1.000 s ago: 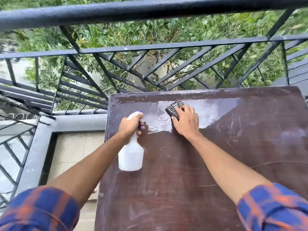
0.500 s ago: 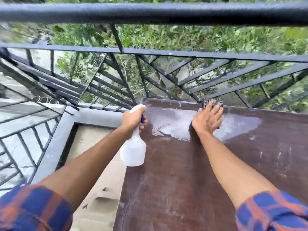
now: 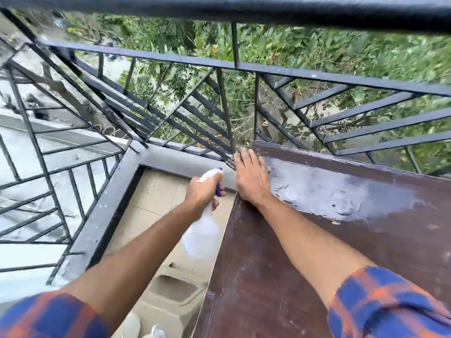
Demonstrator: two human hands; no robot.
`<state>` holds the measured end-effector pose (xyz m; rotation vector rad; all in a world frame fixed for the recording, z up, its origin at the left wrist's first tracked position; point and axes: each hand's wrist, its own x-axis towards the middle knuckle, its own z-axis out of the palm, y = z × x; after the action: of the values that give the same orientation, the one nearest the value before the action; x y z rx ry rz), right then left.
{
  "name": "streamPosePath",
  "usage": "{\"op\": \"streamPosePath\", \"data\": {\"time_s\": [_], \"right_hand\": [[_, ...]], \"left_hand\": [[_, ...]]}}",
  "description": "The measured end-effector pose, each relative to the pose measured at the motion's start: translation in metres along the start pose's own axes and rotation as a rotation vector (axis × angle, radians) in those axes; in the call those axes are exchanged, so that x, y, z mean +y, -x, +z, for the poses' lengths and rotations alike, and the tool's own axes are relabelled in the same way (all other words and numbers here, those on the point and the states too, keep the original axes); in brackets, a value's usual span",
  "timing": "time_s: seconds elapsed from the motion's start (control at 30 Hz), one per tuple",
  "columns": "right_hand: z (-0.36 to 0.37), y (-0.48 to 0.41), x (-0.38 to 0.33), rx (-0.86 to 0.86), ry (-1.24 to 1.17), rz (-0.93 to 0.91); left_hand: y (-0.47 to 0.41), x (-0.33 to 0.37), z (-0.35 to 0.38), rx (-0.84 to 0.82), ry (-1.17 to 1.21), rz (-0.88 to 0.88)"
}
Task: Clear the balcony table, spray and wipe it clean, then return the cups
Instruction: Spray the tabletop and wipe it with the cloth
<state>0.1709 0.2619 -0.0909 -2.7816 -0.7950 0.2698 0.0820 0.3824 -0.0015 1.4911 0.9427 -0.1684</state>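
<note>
1. Pressing my right hand (image 3: 252, 178) flat on the far left corner of the bench (image 3: 268, 276), I have its fingers (image 3: 246, 158) straight and slightly spread, reaching to the bench's far edge.
2. The cloth (image 3: 230, 162) lies under that palm. Only a blurred, checked edge of it shows past my fingers, right at the corner.
3. My left hand (image 3: 202, 195) is off the bench, just beside its left edge and above the tiled balcony floor (image 3: 151, 191). Its fingers are curled tight round the neck of the spray bottle (image 3: 201, 236).
4. The bottle is pale and translucent. It hangs tilted with its body toward me, and its white head and blue trigger (image 3: 218, 190) point away toward the railing (image 3: 317, 76).
5. A wet sheen (image 3: 341, 193) spreads over the far part of the bench, starting at my right hand and running off to the right. The nearer part is dull brown with pale streaks.
6. The black metal railing runs just behind the bench's far edge, with green leaves beyond it.
7. A concrete block (image 3: 173, 291) with hollows sits on the floor beside the bench. The pale things at the bottom edge are too blurred to name.
8. Both forearms are bare, and each ends in a blue-and-orange plaid sleeve (image 3: 380, 306).
</note>
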Motion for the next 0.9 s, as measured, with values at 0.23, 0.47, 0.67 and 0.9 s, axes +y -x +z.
{"op": "streamPosePath", "data": {"time_s": [0.23, 0.47, 0.67, 0.9], "right_hand": [[-0.03, 0.04, 0.112, 0.137, -0.054, 0.301], [-0.057, 0.092, 0.232, 0.244, -0.086, 0.931], [-0.045, 0.02, 0.123, 0.131, -0.111, 0.621], [-0.022, -0.013, 0.031, -0.029, -0.083, 0.159]], "left_hand": [[0.005, 0.004, 0.016, -0.06, -0.062, -0.026], [0.011, 0.009, 0.026, -0.095, -0.044, -0.005], [0.009, 0.004, 0.014, -0.071, -0.104, 0.02], [0.006, 0.001, 0.008, -0.071, -0.088, 0.063]]}}
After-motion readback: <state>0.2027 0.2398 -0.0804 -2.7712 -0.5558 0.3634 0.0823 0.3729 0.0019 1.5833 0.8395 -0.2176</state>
